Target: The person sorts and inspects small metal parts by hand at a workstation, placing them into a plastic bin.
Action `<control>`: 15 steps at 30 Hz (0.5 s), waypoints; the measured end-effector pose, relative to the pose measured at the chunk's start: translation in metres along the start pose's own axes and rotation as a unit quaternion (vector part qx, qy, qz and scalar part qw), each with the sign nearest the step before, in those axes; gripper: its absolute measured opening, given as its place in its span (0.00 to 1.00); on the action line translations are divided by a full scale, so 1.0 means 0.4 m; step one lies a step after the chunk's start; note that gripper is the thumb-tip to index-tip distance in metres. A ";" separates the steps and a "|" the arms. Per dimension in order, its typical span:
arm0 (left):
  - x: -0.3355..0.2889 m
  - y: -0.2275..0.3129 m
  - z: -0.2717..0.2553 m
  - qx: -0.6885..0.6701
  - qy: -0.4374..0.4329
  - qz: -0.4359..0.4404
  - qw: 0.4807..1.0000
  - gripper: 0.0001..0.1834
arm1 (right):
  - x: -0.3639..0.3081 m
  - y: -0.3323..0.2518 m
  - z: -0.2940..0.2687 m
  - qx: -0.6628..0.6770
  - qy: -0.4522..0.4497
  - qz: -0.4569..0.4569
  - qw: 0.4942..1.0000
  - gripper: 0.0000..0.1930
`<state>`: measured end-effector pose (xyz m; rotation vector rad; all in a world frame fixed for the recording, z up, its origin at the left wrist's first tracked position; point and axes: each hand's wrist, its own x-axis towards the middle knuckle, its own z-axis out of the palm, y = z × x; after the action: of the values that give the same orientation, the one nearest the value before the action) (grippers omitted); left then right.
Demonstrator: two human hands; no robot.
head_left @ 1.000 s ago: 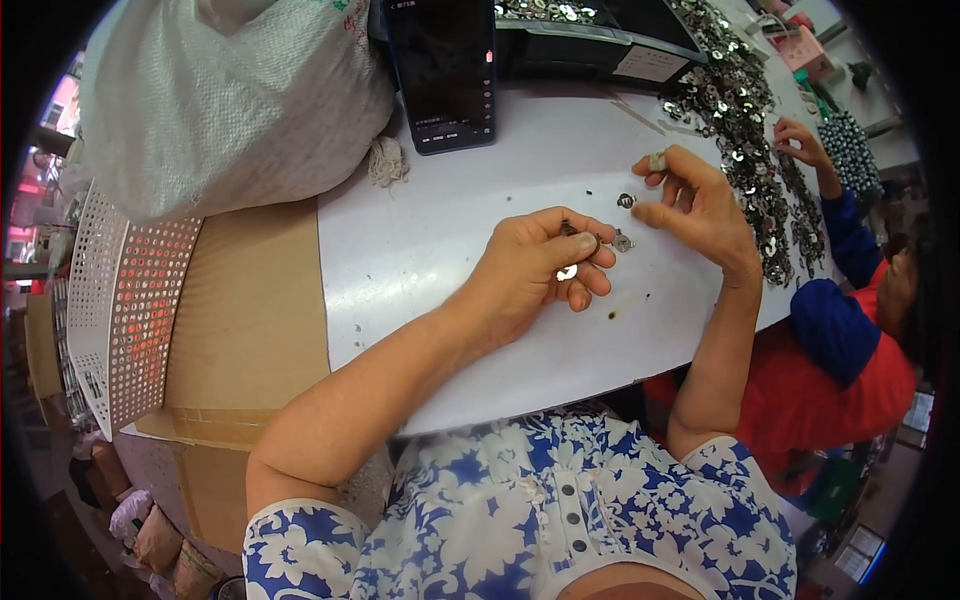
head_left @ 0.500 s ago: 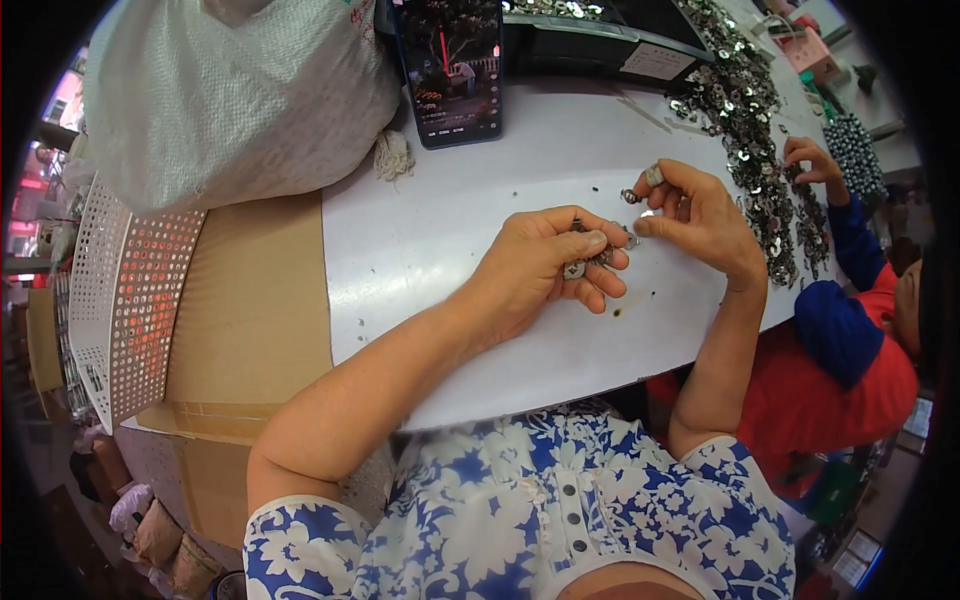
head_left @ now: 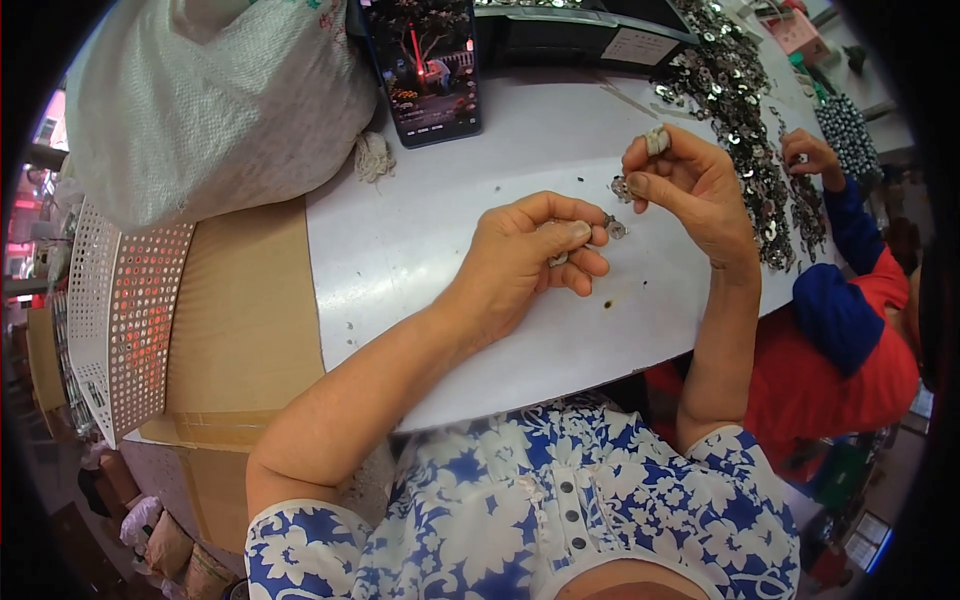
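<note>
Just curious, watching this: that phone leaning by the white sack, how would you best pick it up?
Grip the phone by its two long edges, near the lower end, coming from the front over the table. It is propped on its short edge with the screen facing out, and the sack crowds its left, so pinch carefully.

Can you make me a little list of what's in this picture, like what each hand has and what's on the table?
Left hand: pinches a small shiny metal piece at its fingertips
Right hand: raised above the table, holds small metal bits between fingers and thumb
Table: white, with a few tiny specks on it
Pile: many shiny metal pieces, far right side
Phone: screen lit, at the far edge
Sack: big, white, far left
Other person: a hand reaching into the pile
</note>
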<state>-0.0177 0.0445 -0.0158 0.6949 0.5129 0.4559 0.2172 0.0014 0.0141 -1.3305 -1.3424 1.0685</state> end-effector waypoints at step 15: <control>-0.002 -0.010 0.004 0.010 0.041 0.046 0.998 0.10 | -0.016 -0.021 0.091 -0.097 -0.008 -0.119 0.988 0.10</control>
<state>-0.0166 0.0405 -0.0174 0.7240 0.5644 0.5680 0.1795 -0.0044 0.0155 -1.2648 -1.6047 0.8036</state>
